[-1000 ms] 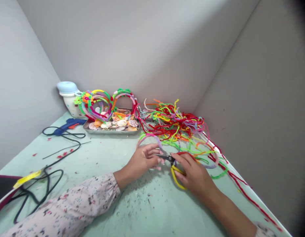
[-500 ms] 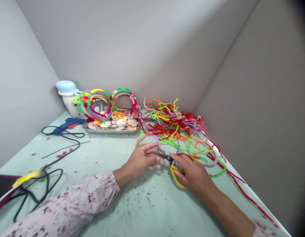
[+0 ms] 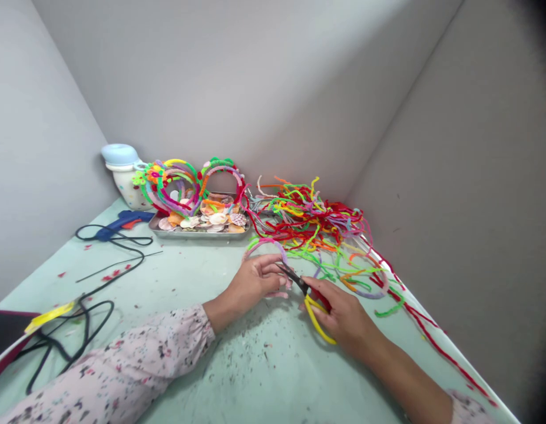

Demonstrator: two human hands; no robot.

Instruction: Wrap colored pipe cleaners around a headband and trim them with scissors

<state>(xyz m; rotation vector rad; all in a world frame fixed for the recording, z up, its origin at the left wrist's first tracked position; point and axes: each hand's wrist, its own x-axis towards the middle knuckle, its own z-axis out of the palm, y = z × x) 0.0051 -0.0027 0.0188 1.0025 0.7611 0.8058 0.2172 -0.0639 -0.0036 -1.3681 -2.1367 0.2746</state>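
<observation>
My left hand (image 3: 259, 280) is closed around a headband (image 3: 267, 241) wrapped in green, pink and lilac fuzzy pipe cleaner. Its arch rises behind my fingers, and a pale pink end shows below them. In my right hand (image 3: 343, 309) is a pair of scissors (image 3: 317, 318) with yellow and red handles and dark blades. The blade tips point up and left, close to my left fingertips. Whether they touch the headband I cannot tell.
A metal tray (image 3: 197, 234) of seashells (image 3: 217, 218) stands at the back, with several decorated headbands (image 3: 175, 182) on it. Right of it lies a tangled heap of pipe cleaners (image 3: 312, 218). A blue glue gun (image 3: 122, 222), black cable (image 3: 109, 306) and white cup (image 3: 128, 185) are at left.
The scissors have turned slightly so their blades slope more steeply, and the handles sit a little lower. My right hand has shifted slightly. My left hand stays nearly in place with the headband.
</observation>
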